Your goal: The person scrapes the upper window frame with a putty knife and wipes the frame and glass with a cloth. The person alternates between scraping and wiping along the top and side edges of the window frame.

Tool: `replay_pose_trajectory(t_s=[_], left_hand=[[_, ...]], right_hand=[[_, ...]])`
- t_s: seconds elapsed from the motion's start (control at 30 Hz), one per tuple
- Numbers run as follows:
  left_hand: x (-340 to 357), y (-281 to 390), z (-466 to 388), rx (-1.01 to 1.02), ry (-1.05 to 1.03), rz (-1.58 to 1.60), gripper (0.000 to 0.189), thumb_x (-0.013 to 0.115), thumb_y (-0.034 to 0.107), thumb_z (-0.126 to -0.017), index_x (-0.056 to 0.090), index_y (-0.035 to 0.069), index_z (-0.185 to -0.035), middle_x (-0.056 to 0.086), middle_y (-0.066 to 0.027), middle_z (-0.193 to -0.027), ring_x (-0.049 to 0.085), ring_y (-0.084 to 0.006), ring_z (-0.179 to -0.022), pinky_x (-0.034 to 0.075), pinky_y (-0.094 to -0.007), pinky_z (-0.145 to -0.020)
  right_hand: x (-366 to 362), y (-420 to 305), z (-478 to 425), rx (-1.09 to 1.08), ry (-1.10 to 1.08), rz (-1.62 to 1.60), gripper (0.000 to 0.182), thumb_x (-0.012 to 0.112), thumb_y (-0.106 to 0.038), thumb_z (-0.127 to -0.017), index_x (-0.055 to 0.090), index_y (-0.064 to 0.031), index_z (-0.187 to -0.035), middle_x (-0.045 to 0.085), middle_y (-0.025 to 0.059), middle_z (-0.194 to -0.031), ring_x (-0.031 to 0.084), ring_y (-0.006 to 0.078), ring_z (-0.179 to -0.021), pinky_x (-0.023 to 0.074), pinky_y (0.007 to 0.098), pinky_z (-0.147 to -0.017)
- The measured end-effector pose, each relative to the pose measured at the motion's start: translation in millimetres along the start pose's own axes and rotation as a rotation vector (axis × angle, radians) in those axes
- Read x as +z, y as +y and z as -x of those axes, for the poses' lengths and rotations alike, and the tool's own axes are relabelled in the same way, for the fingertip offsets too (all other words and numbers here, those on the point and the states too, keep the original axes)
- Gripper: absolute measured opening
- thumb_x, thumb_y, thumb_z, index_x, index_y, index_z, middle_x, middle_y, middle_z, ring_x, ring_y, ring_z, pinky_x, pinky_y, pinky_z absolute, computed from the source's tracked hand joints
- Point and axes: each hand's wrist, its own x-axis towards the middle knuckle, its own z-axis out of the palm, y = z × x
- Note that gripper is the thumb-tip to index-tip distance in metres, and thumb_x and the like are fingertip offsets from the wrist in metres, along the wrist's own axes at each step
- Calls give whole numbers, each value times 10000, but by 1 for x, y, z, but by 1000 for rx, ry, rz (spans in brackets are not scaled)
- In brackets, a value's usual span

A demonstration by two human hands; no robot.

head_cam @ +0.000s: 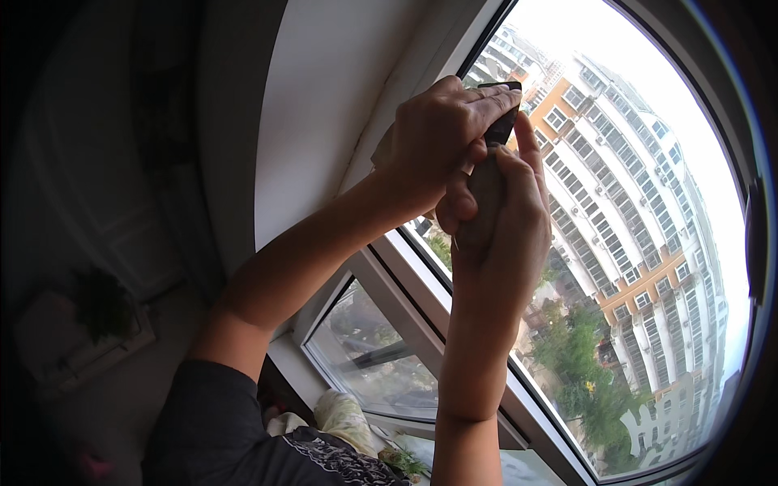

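Note:
Both hands are raised in front of a large window pane point(583, 340). My left hand point(440, 130) presses its fingers on the top of a dark, flat object point(502, 126), whose kind I cannot tell. Just below, my right hand point(510, 206) is wrapped around a greyish, elongated handle-like part point(483, 203), with its thumb near the dark piece. The two parts meet between the hands, but whether they are joined is hidden by the fingers. Some pale thing point(383, 149) shows partly behind my left wrist.
A white window frame point(419, 255) crosses behind the arms, with a lower pane point(377, 352) beneath it. A white wall point(316, 109) stands at the left. Below are patterned fabric point(346, 419), a small green plant point(404, 462) and, far left, a dark potted plant point(100, 304).

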Motion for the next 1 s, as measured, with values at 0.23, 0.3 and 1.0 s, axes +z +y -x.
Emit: replay_pose_trajectory(t_s=[0.23, 0.3, 1.0], left_hand=[[-1, -5, -6, 23, 64, -81, 403, 678, 151, -777, 690, 73, -1172, 721, -51, -1098, 660, -209, -849, 569, -312, -732], [-2, -1, 0, -13, 8, -48, 404, 673, 140, -774, 690, 74, -1172, 721, -59, -1100, 660, -211, -841, 571, -311, -727], [-27, 3, 73, 63, -173, 126, 394, 768, 146, -816, 670, 94, -1194, 627, -46, -1037, 631, -170, -885, 536, -309, -734]], right_hand=[[3, -5, -9, 25, 0, -5, 560, 422, -99, -951, 281, -18, -1487, 582, 122, -930, 489, 117, -560, 386, 234, -438], [1, -2, -2, 44, 24, -9, 557, 419, -96, -954, 279, -16, -1488, 585, 124, -924, 489, 120, -558, 386, 237, -437], [-102, 15, 93, -916, 149, 1250, 156, 708, -71, -862, 611, -49, -982, 646, 66, -895, 592, 139, -767, 480, 259, -697]])
